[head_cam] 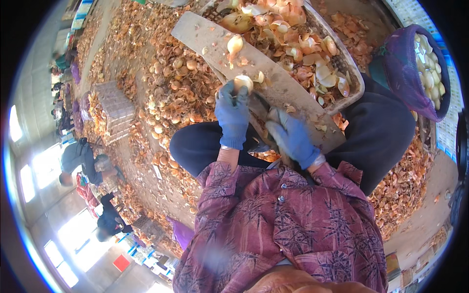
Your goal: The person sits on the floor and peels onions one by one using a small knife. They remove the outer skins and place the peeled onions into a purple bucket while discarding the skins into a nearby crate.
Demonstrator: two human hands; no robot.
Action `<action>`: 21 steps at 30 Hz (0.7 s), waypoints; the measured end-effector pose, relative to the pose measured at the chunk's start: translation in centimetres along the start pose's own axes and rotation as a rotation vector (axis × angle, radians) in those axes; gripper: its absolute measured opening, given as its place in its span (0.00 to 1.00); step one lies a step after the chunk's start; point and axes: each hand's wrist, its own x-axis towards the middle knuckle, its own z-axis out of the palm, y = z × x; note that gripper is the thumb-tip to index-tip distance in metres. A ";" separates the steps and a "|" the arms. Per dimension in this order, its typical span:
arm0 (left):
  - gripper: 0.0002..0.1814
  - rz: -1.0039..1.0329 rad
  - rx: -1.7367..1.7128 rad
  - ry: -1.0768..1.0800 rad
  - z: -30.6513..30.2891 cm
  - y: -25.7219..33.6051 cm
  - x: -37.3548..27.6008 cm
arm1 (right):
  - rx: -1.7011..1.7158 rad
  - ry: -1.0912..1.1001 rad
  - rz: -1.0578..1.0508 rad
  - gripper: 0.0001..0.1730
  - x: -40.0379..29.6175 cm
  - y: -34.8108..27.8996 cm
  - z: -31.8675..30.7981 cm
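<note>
My left hand (232, 114), in a blue work glove, grips a pale onion (243, 84) between thumb and fingers at the edge of a worn board (293, 93). The board slants across in front of my lap. Farther up the board lies a second onion (235, 44) with a dry neck, among scraps of skin. My right hand (293, 136), also gloved in blue, is curled near the board's close edge, to the right of my left hand. Its fingertips are partly hidden, and I cannot tell whether it holds anything.
A plastic crate (358, 88) of onion skins stands beyond the board. At right, a bucket lined with purple mesh (401, 73) holds peeled onions (429, 71). Unpeeled onions (177, 64) and skins cover the floor at left, near an overturned crate (115, 106). People (82, 161) work farther off.
</note>
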 end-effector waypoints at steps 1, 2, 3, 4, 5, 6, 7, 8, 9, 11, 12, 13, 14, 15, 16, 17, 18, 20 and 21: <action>0.18 -0.016 -0.045 0.007 0.3 -0.9 0.1 | -0.075 0.073 -0.078 0.23 0.1 0.8 0.4; 0.17 -0.033 -0.091 0.014 0.5 -1.7 0.3 | -0.150 0.147 -0.155 0.24 0.3 2.2 1.2; 0.18 -0.118 -0.163 -0.029 0.2 -1.7 0.5 | -0.220 0.217 -0.234 0.25 0.5 2.3 1.7; 0.18 -0.203 -0.235 -0.071 -0.1 -1.5 0.9 | -0.244 0.197 -0.214 0.26 0.6 2.4 1.7; 0.18 -0.289 -0.307 -0.114 -0.4 -1.5 1.2 | -0.269 0.178 -0.193 0.26 0.8 2.4 1.5; 0.22 -0.221 -0.118 -0.127 -0.8 -2.1 2.0 | -0.291 0.156 -0.177 0.27 0.9 1.8 1.3; 0.23 -0.176 -0.117 -0.100 -0.8 -2.3 2.5 | -0.330 0.135 -0.154 0.28 1.0 1.4 1.3; 0.24 -0.131 -0.116 -0.074 -0.9 -2.4 2.8 | -0.367 0.113 -0.132 0.28 1.1 1.0 1.2; 0.26 -0.084 -0.122 -0.056 -0.8 -2.1 3.1 | -0.410 0.100 -0.103 0.29 1.2 0.9 1.1; 0.27 -0.250 -0.274 -0.170 -0.8 -1.5 3.3 | -0.418 0.104 -0.108 0.30 1.4 1.2 1.1; 0.26 -0.237 -0.278 -0.158 -0.6 -1.9 3.7 | -0.419 0.107 -0.116 0.30 1.5 1.2 1.2; 0.24 -0.223 -0.282 -0.145 -0.5 -2.2 4.0 | -0.401 0.109 -0.124 0.30 1.1 1.4 1.3; 0.23 -0.321 -0.363 -0.166 -0.8 -2.6 4.0 | -0.383 0.110 -0.132 0.31 0.3 1.8 1.5; 0.21 -0.418 -0.448 -0.188 -1.0 -2.4 3.9 | -0.370 0.113 -0.139 0.31 -0.2 2.0 1.3; 0.19 -0.515 -0.533 -0.210 -1.2 -2.2 3.8 | -0.375 0.139 -0.134 0.31 -0.1 2.2 0.9; 0.18 -0.518 -0.563 -0.193 -1.3 -1.9 3.7 | -0.380 0.164 -0.129 0.31 0.1 2.1 0.6; 0.17 -0.531 -0.588 -0.181 -1.4 -1.2 3.0 | -0.383 0.185 -0.115 0.31 -0.1 2.4 0.6; 0.15 -0.553 -0.614 -0.155 -1.5 -0.2 1.7 | -0.351 0.215 -0.161 0.31 0.1 2.2 0.6; 0.16 -0.561 -0.616 -0.145 -1.5 -0.1 1.4 | -0.337 0.230 -0.189 0.31 0.3 1.9 0.5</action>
